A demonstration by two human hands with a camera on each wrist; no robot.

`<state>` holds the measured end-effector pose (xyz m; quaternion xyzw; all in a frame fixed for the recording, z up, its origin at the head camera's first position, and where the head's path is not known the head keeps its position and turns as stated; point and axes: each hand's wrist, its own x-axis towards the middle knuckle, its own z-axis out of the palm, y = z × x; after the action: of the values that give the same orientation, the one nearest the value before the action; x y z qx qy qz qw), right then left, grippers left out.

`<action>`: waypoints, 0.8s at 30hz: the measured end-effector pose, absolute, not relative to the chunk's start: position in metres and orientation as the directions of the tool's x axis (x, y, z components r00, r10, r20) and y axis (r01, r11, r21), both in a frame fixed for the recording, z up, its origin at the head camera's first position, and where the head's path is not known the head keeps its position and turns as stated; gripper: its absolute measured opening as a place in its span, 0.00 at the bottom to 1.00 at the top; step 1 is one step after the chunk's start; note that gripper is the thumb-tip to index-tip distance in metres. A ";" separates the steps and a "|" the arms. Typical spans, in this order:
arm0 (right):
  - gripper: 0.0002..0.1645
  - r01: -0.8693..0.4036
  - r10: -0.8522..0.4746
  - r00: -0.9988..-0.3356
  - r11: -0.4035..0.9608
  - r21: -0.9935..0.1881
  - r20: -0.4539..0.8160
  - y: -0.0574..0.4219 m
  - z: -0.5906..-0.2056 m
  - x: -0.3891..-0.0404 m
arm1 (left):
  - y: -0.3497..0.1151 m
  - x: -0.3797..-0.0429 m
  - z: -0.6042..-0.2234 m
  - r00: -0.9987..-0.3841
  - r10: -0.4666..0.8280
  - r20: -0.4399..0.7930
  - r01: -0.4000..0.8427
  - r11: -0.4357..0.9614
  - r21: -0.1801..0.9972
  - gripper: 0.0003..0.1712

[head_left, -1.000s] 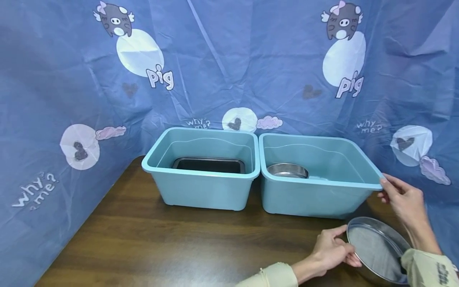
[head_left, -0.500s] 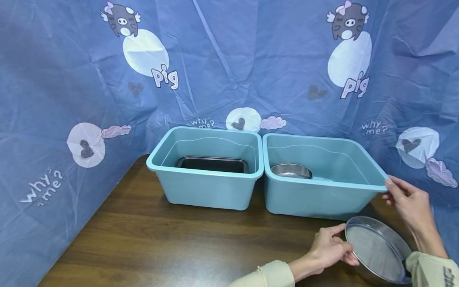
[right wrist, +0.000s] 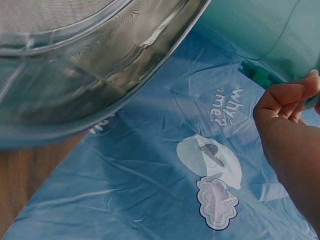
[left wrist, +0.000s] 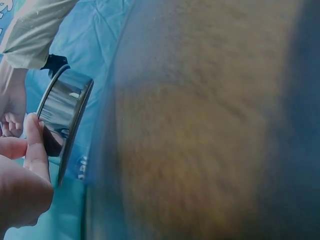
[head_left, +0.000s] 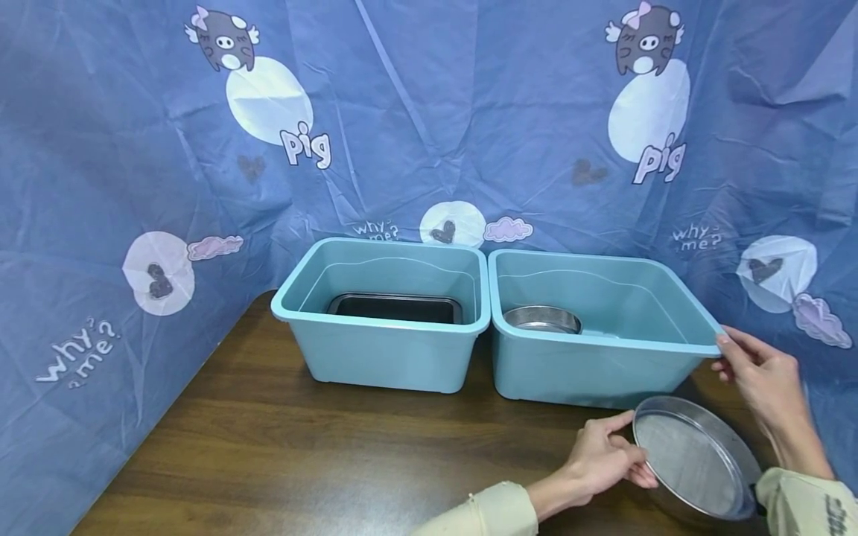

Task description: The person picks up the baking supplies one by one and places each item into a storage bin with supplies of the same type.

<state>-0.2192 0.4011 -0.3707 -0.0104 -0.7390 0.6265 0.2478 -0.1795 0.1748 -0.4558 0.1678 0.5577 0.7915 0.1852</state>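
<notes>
My left hand [head_left: 606, 458] pinches the near-left edge of a round metal sieve [head_left: 693, 458], thumb on one side and fingers beneath. The sieve is tilted, its fine mesh [right wrist: 50, 15] showing in the right wrist view. In the left wrist view its shiny wall [left wrist: 65, 107] stands edge-on beside my fingers. My right hand [head_left: 767, 380] grips the front right corner of the right-hand teal bin [head_left: 603, 343] by its rim. That bin tilts, right end raised. Inside it, at the left, sits a round metal pan-like piece [head_left: 543, 318], partly hidden by the front wall.
A second teal bin [head_left: 382, 353] stands close on the left, with a black rectangular baking pan [head_left: 395, 307] in it. Both bins are at the back of the brown wooden table [head_left: 335, 461]. A blue printed cloth [head_left: 429, 112] hangs behind and at the sides.
The sieve has shifted slightly left and toward the bin, with my left hand. My right hand keeps its hold on the bin's rim.
</notes>
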 end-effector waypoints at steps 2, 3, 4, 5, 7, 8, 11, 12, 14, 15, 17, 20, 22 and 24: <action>0.20 -0.301 0.324 -0.876 0.213 -0.930 0.358 0.402 -0.371 -0.220 | 0.173 -0.180 -0.455 -0.876 0.478 0.061 -0.098 -0.302 0.948 0.35; 0.20 -0.303 0.323 -0.875 0.217 -0.928 0.361 0.402 -0.371 -0.220 | 0.172 -0.181 -0.455 -0.876 0.479 0.064 -0.093 -0.297 0.950 0.35; 0.20 -0.302 0.324 -0.874 0.223 -0.927 0.363 0.402 -0.371 -0.220 | 0.170 -0.182 -0.455 -0.874 0.481 0.068 -0.088 -0.295 0.952 0.35; 0.20 -0.304 0.324 -0.873 0.223 -0.926 0.364 0.402 -0.371 -0.220 | 0.169 -0.182 -0.455 -0.872 0.484 0.073 -0.084 -0.295 0.952 0.35; 0.20 -0.308 0.321 -0.874 0.215 -0.927 0.365 0.402 -0.372 -0.220 | 0.167 -0.183 -0.455 -0.869 0.487 0.083 -0.073 -0.292 0.954 0.36; 0.21 -0.310 0.320 -0.874 0.213 -0.927 0.366 0.402 -0.372 -0.219 | 0.165 -0.184 -0.454 -0.867 0.490 0.088 -0.070 -0.296 0.953 0.36; 0.21 -0.317 0.317 -0.876 0.189 -0.929 0.363 0.402 -0.372 -0.219 | 0.162 -0.186 -0.454 -0.864 0.494 0.099 -0.067 -0.307 0.949 0.36; 0.21 -0.318 0.316 -0.877 0.183 -0.930 0.362 0.403 -0.372 -0.219 | 0.161 -0.187 -0.454 -0.864 0.493 0.101 -0.067 -0.311 0.948 0.36; 0.21 -0.318 0.319 -0.876 0.180 -0.931 0.361 0.403 -0.372 -0.219 | 0.159 -0.187 -0.453 -0.864 0.494 0.103 -0.071 -0.321 0.944 0.36; 0.21 -0.318 0.320 -0.876 0.182 -0.931 0.362 0.403 -0.372 -0.219 | 0.158 -0.187 -0.452 -0.864 0.493 0.101 -0.073 -0.321 0.944 0.36; 0.21 -0.316 0.321 -0.875 0.188 -0.930 0.362 0.403 -0.371 -0.220 | 0.156 -0.188 -0.452 -0.865 0.492 0.099 -0.076 -0.323 0.943 0.36; 0.20 -0.312 0.322 -0.873 0.207 -0.927 0.366 0.403 -0.371 -0.220 | 0.154 -0.188 -0.450 -0.865 0.491 0.100 -0.067 -0.312 0.948 0.36; 0.20 -0.309 0.322 -0.871 0.225 -0.924 0.370 0.403 -0.371 -0.220 | 0.152 -0.189 -0.450 -0.866 0.490 0.103 -0.060 -0.305 0.951 0.36; 0.20 -0.306 0.324 -0.869 0.242 -0.921 0.374 0.403 -0.371 -0.220 | 0.151 -0.190 -0.450 -0.866 0.490 0.101 -0.055 -0.295 0.954 0.36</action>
<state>-0.2202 0.4032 -0.3711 -0.0060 -0.7453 0.6157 0.2558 -0.1900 0.1507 -0.4497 0.1916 0.5676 0.7815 0.1744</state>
